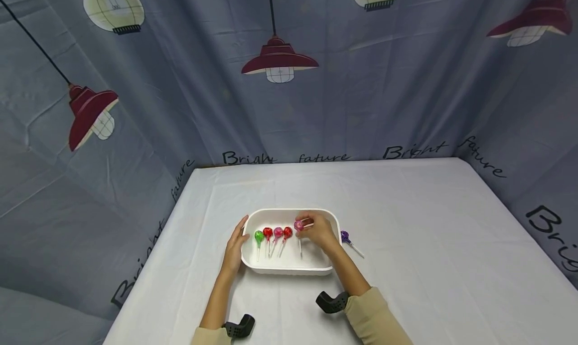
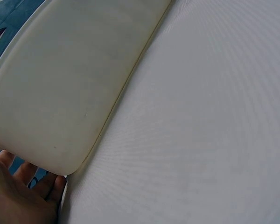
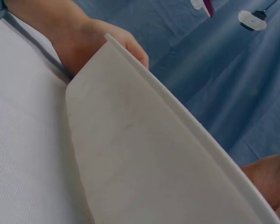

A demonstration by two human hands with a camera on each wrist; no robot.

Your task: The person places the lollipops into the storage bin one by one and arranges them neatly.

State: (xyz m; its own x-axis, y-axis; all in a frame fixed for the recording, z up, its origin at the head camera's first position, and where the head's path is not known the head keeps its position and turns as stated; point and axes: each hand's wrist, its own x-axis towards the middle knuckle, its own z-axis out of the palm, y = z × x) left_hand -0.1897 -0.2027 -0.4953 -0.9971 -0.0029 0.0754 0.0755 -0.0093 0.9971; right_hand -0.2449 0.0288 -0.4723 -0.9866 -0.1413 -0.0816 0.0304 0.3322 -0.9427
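A white tray (image 1: 289, 271) stands on the table. Along its left end my left hand (image 1: 234, 247) holds the wall, fingers outside and thumb at the rim; the left wrist view shows these fingers (image 2: 44, 186) against the tray's end. Over the tray's right part, my right hand (image 1: 318, 230) pinches a pink lollipop (image 1: 298, 225) by its head, stick pointing towards me. Left of it in the tray lie a green lollipop (image 1: 259, 235), a red lollipop (image 1: 268, 232), another pink lollipop (image 1: 278, 232) and a second red lollipop (image 1: 288, 231), side by side. In the right wrist view the tray wall hides the lollipops.
A purple lollipop (image 1: 345, 236) lies on the white tablecloth (image 1: 429, 244), just outside the tray's right end, its stick pointing to the lower right. Behind the table hangs a grey-blue curtain (image 1: 361, 99) printed with lamps and lettering.
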